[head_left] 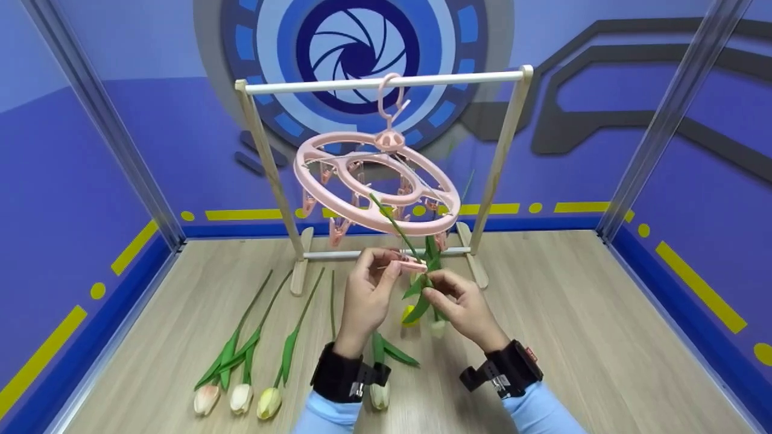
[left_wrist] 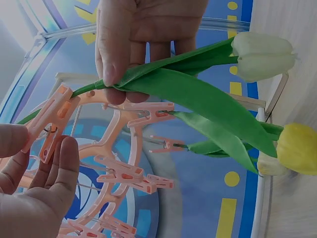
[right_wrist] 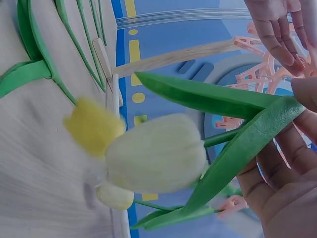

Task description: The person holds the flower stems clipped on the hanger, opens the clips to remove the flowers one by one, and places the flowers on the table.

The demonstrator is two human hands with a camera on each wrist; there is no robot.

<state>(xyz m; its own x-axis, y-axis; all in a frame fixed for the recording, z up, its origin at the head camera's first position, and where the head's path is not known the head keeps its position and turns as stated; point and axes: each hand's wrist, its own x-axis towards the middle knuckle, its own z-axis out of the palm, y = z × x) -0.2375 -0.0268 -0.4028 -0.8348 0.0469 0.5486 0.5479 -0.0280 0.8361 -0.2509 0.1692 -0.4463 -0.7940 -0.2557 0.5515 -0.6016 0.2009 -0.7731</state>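
I'm watching the left hand (head_left: 368,295) pinching a pink clip (left_wrist: 45,115) between thumb and curled fingers, just below the round rack (head_left: 301,175), while the right hand (head_left: 461,304) is gripping the white tulip (right_wrist: 156,156), thumb against fingertips where the leaves are meeting the stem. And that stem's what I'm following: its bare end is slanting up and leftward past the clip, its bloom hanging below the right hand. The clip's mouth is pointing rightward, lying just beside that right-hand grip and crossing the stem. Whether it's biting, I can't tell; I'm reckoning everything's hinging on that crossing.
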